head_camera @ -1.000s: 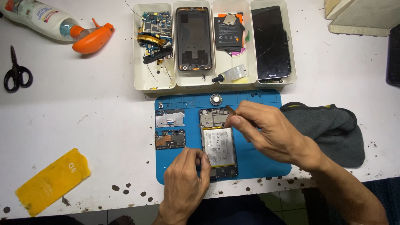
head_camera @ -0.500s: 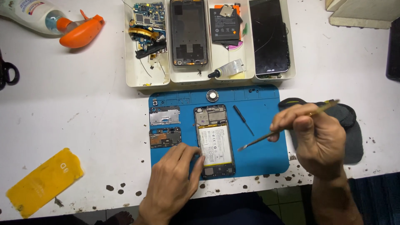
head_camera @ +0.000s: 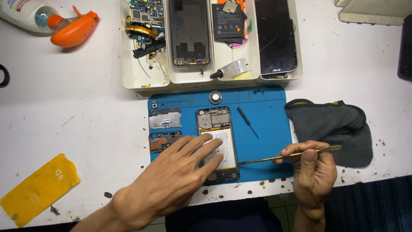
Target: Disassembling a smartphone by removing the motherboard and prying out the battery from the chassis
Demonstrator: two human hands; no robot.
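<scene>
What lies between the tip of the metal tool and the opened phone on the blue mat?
Nothing visible: only bare blue mat lies between the tool tip and the phone. The left hand rests on the phone's lower half; the small screwdriver lies farther up.

Left hand point(head_camera: 180, 172) reaching in from the lower left, forearm slanting up and to the right, palm down, fingers point(head_camera: 206, 144) spread and stretched forward, lying flat with tips pressed down. Right hand point(head_camera: 313, 169) coming up from the bottom edge, well apart from the left, wrist straight, back of the hand facing up. Fingers curled into a loose fist, thumb and forefinger pinched together at the top, gripping something thin held crosswise and pointing toward the left hand.
</scene>
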